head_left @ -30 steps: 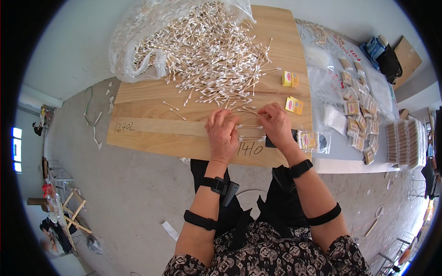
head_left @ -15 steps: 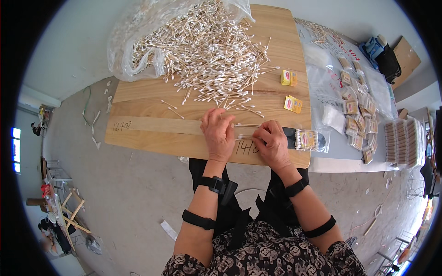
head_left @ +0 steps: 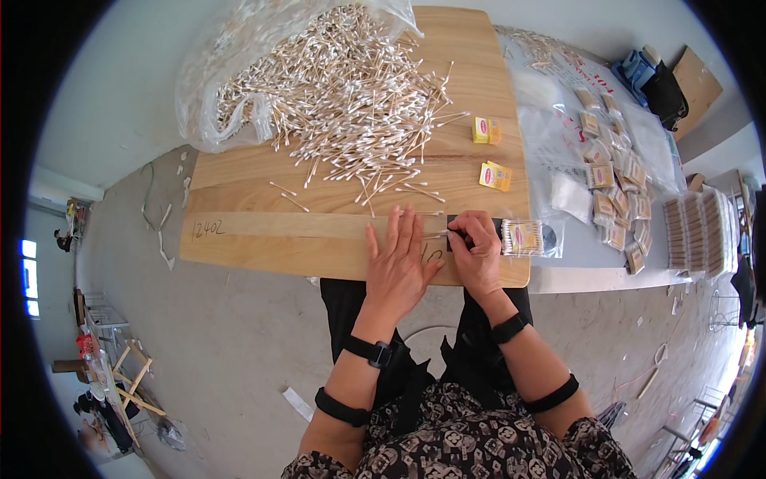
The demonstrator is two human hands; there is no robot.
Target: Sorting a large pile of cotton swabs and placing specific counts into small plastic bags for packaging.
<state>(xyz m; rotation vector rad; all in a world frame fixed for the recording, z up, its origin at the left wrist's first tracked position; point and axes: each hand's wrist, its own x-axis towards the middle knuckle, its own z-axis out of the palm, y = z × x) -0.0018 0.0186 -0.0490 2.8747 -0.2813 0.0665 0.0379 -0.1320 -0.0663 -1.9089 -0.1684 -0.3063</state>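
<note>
The left hand [head_left: 396, 275] is laid palm down on the pale wooden table [head_left: 467, 64], its fingers stretched out and slightly spread, with nothing seen in its grasp. The fingers of the right hand [head_left: 479, 254] are curled, thumb and forefinger drawn together at the ends of a few white-tipped cotton swabs with wooden sticks [head_left: 432, 235], which lie on the tabletop between the two hands; whether they are pinched cannot be told. A flat black piece [head_left: 452, 219] is partly covered by the right hand. Just to its right, a clear bag of packed swabs with a yellow label [head_left: 522, 237] is placed at the table's edge. Farther back, a large heap of loose swabs [head_left: 359, 104] is spread beside a crumpled transparent plastic bag [head_left: 199, 104]. Two small yellow cards [head_left: 495, 176] are set apart near the right edge. Small labelled packets [head_left: 602, 177] are scattered on the grey table [head_left: 586, 257] alongside.
</note>
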